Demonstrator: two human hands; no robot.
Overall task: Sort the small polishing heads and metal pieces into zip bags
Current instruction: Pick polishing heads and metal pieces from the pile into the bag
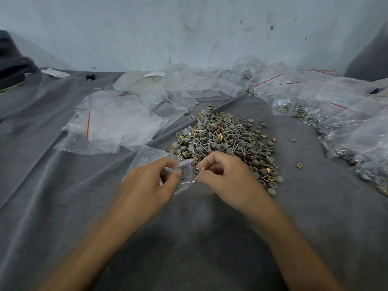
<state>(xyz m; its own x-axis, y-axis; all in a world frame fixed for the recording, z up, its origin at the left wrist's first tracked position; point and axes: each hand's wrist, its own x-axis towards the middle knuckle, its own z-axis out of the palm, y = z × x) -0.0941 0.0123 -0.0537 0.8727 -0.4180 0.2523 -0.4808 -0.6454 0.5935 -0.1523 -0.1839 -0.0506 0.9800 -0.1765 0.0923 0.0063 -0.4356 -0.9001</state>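
A heap of grey polishing heads on metal shafts, mixed with small gold and copper square pieces (226, 141), lies on the grey cloth just beyond my hands. My left hand (151, 183) pinches the mouth of a small clear zip bag (149, 158). My right hand (226, 179) holds thin metal-shafted pieces at the bag's opening; a grey head shows through the plastic near my left thumb. Both hands are slightly blurred.
Empty clear zip bags with red seal lines (113, 122) are spread at the left and back. Filled bags (348, 127) are piled along the right. A few loose square pieces (299, 164) lie right of the heap. A grey cloth (63, 206) covers the surface; a scuffed wall stands behind.
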